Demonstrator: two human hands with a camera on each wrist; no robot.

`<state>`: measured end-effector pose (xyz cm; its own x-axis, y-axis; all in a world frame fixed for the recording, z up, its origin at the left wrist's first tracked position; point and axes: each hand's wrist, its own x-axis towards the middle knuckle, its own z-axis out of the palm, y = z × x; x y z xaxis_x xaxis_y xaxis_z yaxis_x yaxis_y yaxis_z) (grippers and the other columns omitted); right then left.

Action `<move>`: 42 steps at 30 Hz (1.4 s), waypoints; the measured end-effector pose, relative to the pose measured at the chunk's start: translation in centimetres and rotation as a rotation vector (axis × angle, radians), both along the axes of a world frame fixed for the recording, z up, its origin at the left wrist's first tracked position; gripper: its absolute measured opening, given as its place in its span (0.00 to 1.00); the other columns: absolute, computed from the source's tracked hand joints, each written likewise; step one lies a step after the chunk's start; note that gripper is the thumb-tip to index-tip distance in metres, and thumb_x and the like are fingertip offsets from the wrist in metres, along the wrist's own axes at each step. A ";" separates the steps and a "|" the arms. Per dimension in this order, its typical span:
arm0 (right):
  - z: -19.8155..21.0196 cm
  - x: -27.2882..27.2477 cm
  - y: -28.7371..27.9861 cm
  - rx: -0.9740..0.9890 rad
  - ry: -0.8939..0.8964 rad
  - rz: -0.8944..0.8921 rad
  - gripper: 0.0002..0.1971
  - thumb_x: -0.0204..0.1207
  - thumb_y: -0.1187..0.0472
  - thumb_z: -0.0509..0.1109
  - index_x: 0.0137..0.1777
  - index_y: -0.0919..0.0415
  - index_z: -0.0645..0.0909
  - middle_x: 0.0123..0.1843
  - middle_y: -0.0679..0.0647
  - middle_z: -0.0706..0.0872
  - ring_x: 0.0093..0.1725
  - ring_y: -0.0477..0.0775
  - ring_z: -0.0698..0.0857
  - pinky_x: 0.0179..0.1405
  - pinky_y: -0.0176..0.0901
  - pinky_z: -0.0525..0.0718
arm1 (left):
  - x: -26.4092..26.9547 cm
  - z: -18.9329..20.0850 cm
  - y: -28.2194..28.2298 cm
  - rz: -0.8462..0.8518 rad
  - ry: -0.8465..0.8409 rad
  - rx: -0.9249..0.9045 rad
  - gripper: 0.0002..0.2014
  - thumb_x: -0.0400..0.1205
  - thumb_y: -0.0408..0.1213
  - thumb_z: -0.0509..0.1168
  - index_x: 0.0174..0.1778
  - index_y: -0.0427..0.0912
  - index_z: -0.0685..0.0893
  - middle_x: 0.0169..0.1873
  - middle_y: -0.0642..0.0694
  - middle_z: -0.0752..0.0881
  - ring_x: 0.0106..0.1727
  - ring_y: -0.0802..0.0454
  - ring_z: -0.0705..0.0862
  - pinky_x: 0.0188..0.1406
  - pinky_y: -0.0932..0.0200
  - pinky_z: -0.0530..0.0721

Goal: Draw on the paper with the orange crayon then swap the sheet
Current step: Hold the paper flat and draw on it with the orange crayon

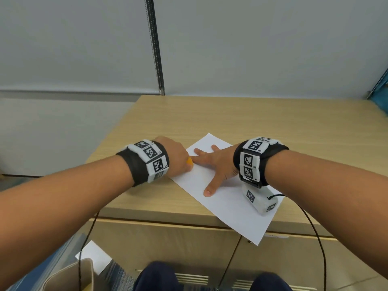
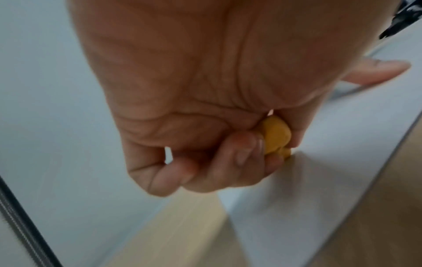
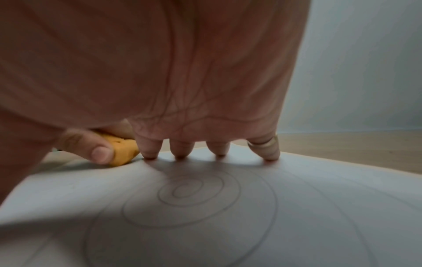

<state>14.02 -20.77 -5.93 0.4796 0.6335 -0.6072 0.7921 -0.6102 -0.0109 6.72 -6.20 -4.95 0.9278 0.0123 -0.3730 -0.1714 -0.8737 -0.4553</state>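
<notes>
Only the right wrist view shows a faint spiral on the paper (image 3: 228, 207) beneath the flat, spread right hand (image 1: 218, 164); the left hand (image 1: 175, 157) pinches the mostly hidden orange crayon (image 1: 190, 161) at the sheet's left edge.

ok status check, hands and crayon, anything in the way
Left hand grips orange crayon, tip at the paper. Right hand flat, fingers spread, pinning the sheet. Spiral drawn on it. Nothing blocking.

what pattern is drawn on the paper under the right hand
A faint grey spiral on the white paper, coiling outward beneath the right hand; clearest in the right wrist view.
</notes>
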 end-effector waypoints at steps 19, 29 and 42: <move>-0.1 0.2 0.0 0.006 0.001 0.007 0.61 0.68 0.30 0.77 0.86 0.30 0.32 0.89 0.37 0.31 0.88 0.64 0.32 0.80 0.81 0.47 | 0.1 -0.4 0.1 -0.002 0.006 -0.083 0.27 0.88 0.58 0.42 0.54 0.45 0.81 0.35 0.50 0.78 0.37 0.51 0.78 0.43 0.52 0.76; -0.5 0.4 0.0 0.005 0.003 0.005 0.62 0.66 0.29 0.78 0.85 0.28 0.32 0.89 0.36 0.30 0.88 0.64 0.31 0.80 0.83 0.46 | -0.4 -0.2 -0.6 0.002 0.004 -0.059 0.26 0.89 0.57 0.42 0.51 0.44 0.80 0.35 0.50 0.77 0.34 0.53 0.76 0.43 0.52 0.77; -0.7 0.7 0.1 -0.027 -0.011 0.019 0.64 0.66 0.27 0.77 0.86 0.31 0.29 0.88 0.35 0.27 0.88 0.63 0.30 0.81 0.83 0.46 | -2.0 -1.4 -1.1 -0.146 0.078 -0.094 0.28 0.88 0.61 0.42 0.58 0.46 0.81 0.45 0.48 0.84 0.42 0.48 0.82 0.47 0.49 0.80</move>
